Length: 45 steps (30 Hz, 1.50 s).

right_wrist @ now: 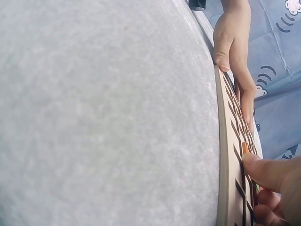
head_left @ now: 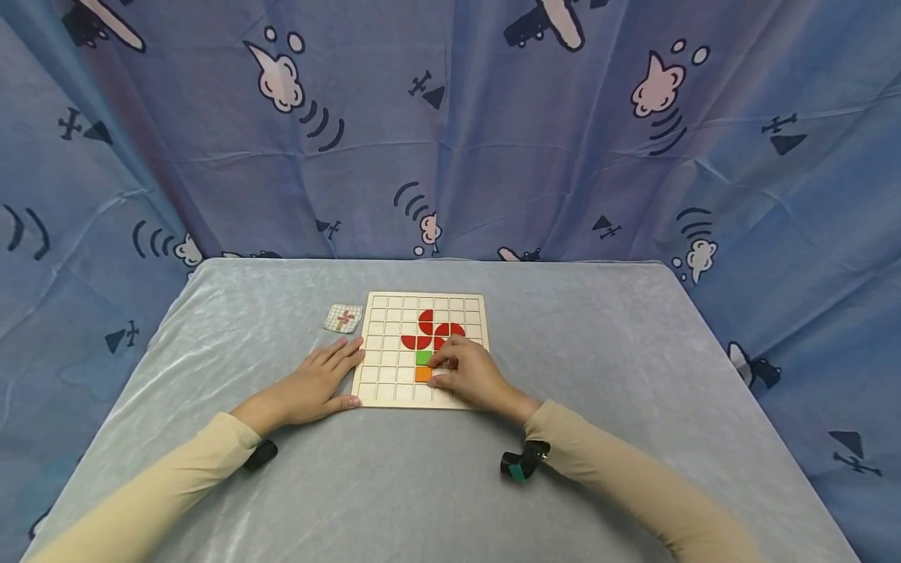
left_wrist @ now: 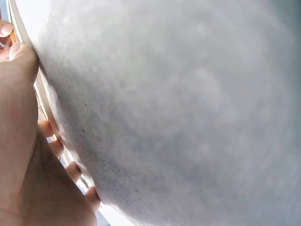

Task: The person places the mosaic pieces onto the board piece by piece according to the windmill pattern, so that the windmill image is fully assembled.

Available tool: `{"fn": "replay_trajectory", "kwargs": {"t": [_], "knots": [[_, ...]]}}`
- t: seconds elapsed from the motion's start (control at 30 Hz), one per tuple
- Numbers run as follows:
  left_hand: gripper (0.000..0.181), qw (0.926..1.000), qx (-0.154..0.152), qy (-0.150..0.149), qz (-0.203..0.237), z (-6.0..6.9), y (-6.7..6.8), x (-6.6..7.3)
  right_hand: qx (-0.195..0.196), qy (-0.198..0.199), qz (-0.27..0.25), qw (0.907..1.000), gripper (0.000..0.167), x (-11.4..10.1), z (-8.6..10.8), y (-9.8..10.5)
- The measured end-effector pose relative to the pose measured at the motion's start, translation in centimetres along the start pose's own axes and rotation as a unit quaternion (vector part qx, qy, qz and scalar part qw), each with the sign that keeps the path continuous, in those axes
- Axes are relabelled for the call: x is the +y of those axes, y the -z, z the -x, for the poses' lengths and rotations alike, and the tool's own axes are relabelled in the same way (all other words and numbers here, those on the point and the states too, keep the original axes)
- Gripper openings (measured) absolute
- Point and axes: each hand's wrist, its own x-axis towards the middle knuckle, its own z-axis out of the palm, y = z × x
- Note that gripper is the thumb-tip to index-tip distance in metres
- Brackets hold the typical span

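Observation:
A pale wooden grid board [head_left: 383, 352] lies flat on the table. Red quarter-round pieces [head_left: 425, 321] form a pinwheel-like pattern on its squares. Below them sits a green square tile [head_left: 423, 357], and under that an orange square tile [head_left: 422, 374]. My right hand [head_left: 475, 375] is over the board's lower right, thumb and fingertips pinching the orange tile at its right side; the thumb also meets the orange tile [right_wrist: 245, 148] in the right wrist view. My left hand [head_left: 313, 383] rests spread on the table, its fingertips and thumb touching the board's left edge.
A small card [head_left: 343, 318] with a grid and a red pattern lies beside the board's upper left corner. Pale grey cloth covers the table [head_left: 598, 352]. A blue patterned curtain [head_left: 450, 141] hangs behind and at both sides. Dark wrist devices [head_left: 521, 464] are on both arms.

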Motion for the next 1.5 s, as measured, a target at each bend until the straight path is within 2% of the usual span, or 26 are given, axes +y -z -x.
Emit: {"fn": "replay_trajectory", "kwargs": {"t": [0.37,0.67,1.07,1.27,1.5], "knots": [[0.08,1.0,0.001,0.001,0.0,-0.1,0.1,0.2,0.007,0.014,-0.013,0.9998,0.022,0.4,0.3,0.3],[0.08,1.0,-0.004,0.004,-0.001,0.0,0.2,0.2,-0.012,0.025,-0.051,0.9983,0.023,0.9,1.5,2.6],[0.081,0.9999,-0.01,0.004,-0.006,-0.1,0.2,0.1,-0.023,0.022,-0.059,0.9978,0.032,4.1,5.2,7.3],[0.081,0.9999,-0.012,0.008,-0.004,0.0,0.4,0.2,-0.051,0.021,-0.07,0.996,0.033,5.8,7.2,8.9],[0.08,0.9999,-0.012,0.006,-0.003,0.0,0.3,0.2,-0.066,0.025,-0.09,0.9934,0.03,7.7,9.0,10.3]]}}
